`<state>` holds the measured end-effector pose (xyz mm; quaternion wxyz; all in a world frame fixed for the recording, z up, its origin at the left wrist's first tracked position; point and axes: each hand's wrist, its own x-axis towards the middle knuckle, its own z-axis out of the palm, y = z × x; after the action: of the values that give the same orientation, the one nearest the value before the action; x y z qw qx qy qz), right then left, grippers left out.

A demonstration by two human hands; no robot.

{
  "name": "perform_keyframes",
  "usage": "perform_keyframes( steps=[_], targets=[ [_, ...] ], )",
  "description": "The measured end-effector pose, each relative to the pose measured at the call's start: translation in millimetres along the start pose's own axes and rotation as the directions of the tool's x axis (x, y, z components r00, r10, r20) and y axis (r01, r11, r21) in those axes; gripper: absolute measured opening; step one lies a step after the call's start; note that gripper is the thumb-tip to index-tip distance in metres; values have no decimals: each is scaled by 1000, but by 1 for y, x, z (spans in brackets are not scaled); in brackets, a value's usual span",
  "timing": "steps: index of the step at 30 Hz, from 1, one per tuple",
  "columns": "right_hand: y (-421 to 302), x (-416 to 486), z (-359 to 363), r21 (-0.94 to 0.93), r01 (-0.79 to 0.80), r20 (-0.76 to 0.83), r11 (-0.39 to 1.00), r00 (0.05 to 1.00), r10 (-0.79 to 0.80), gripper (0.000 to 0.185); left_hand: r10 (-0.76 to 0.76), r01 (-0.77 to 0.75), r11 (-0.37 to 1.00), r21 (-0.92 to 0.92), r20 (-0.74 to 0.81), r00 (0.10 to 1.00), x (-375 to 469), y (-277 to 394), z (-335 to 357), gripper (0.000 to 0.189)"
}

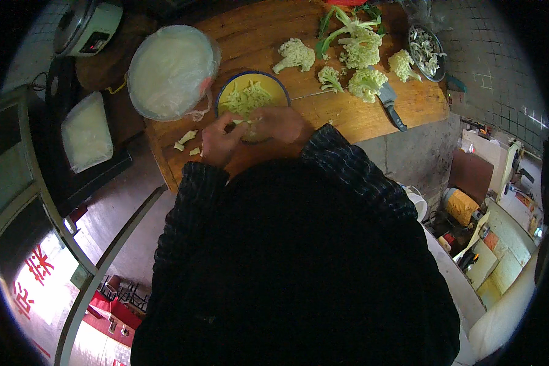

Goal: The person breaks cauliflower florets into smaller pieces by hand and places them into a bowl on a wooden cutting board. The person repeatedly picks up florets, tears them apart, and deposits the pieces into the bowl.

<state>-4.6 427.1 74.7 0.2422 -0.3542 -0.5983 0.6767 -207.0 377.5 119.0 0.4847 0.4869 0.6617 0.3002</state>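
Note:
Both of my hands meet over the near rim of a yellow bowl with a blue edge (284, 87). Small cauliflower pieces (249, 96) lie inside it. Between the fingertips of my left hand (222, 141) is a pale bit of cauliflower (241, 122). My right hand (281, 124) is curled against the same bit; its fingers are partly hidden, and whether it grips anything does not show. Cut stem scraps (186, 137) rest on the wooden table (347, 121) beside my left hand.
Cauliflower florets (297, 55) and a leafy cauliflower head (361, 45) lie at the back right. A knife (390, 105) with a black handle lies near the table's edge. A dish of sliced food (425, 52) stands far right. Left is a plastic-covered round container (171, 71).

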Motion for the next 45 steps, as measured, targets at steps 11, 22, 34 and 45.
perform_keyframes(
  steps=[11,22,34,45],
  targets=[
    [-48,0,4,-719,-5,81,695,993,90,27,134,-150,802,578,69,989,2,0,17,34],
    [-25,7,9,-691,-54,-102,721,995,-23,27,33,-11,824,566,-28,999,-1,-6,3,16],
    [-22,12,8,372,-262,62,891,964,257,37,-251,237,824,-515,43,967,-5,-19,-7,14],
    [-49,10,11,-214,-51,106,975,991,76,24,-307,370,776,-511,207,929,-4,-7,-13,24]
  ],
)
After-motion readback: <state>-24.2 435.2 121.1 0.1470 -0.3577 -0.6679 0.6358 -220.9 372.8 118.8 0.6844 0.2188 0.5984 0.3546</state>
